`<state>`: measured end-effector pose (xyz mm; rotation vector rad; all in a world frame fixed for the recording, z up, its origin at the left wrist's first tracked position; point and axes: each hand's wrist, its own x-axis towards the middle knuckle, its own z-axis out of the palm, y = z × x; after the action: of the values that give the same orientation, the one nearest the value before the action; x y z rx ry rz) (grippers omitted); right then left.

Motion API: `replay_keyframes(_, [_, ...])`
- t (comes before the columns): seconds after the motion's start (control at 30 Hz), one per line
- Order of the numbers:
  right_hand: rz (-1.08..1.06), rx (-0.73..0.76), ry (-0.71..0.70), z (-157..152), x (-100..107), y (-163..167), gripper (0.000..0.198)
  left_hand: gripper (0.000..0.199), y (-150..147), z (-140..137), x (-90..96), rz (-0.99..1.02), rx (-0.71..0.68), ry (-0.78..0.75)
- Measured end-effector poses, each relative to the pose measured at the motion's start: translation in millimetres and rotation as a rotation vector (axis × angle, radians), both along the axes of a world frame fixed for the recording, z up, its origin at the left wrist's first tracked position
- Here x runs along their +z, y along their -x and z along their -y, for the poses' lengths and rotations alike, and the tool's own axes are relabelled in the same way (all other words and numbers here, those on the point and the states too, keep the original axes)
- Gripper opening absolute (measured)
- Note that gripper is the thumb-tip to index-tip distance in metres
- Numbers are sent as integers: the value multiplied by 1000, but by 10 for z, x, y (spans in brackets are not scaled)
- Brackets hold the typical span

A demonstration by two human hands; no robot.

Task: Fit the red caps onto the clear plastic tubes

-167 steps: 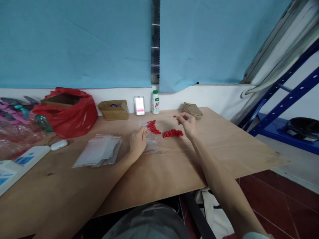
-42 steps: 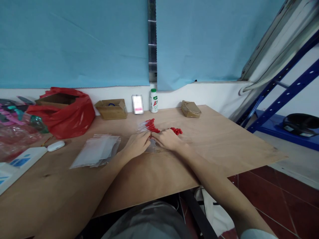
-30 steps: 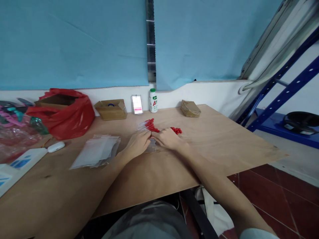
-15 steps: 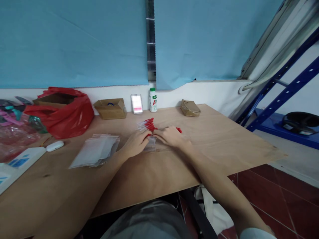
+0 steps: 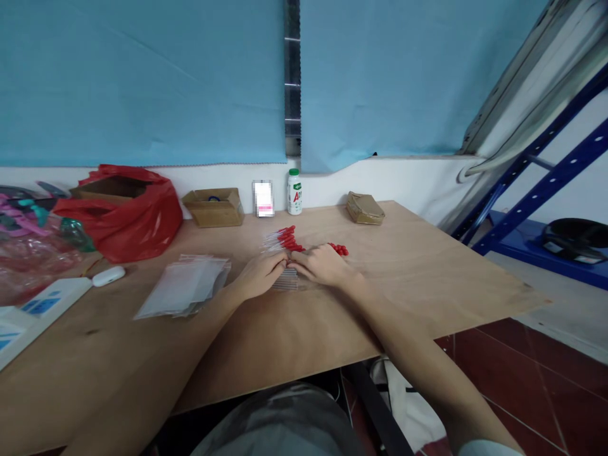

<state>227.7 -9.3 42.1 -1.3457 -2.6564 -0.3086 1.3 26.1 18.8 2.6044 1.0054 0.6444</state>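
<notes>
My left hand and my right hand meet fingertip to fingertip over the middle of the table. Both have their fingers drawn together in a pinch; a speck of red shows between them, too small to make out. Just beyond the fingers lies a fanned pile of thin, pale rods with red ends. A row of thin clear rods lies below my fingertips, partly covered by them. Past my right hand's knuckles, a cluster of red ends sticks out, the rest hidden by the hand.
Clear zip bags lie left of my arm on the wooden table. Along the back stand a red plastic bag, an open cardboard box, a blurred-out upright card, a white bottle and a brown packet. A power strip is at left.
My fingertips have drawn closer together, and less red shows between them. More red ends are visible beyond my right hand. The whole view has shifted slightly.
</notes>
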Motion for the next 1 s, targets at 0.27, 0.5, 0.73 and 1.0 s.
replay_keyframes(0.27, [-12, -37, -15, -5, -25, 69, 46, 15, -33, 20, -18, 1, 33, -90])
replay_keyframes(0.5, [-34, 3, -32, -18, -18, 20, 44, 14, -90, 29, -20, 0, 42, -136])
replay_keyframes(0.73, [-6, 33, -41, -43, -11, 0, 42, 16, -108, 24, -45, 40, 29, -116])
replay_keyframes(1.0, [17, 31, -21, -30, 19, -12, 42, 17, -102, -3, -90, 96, 7, -79])
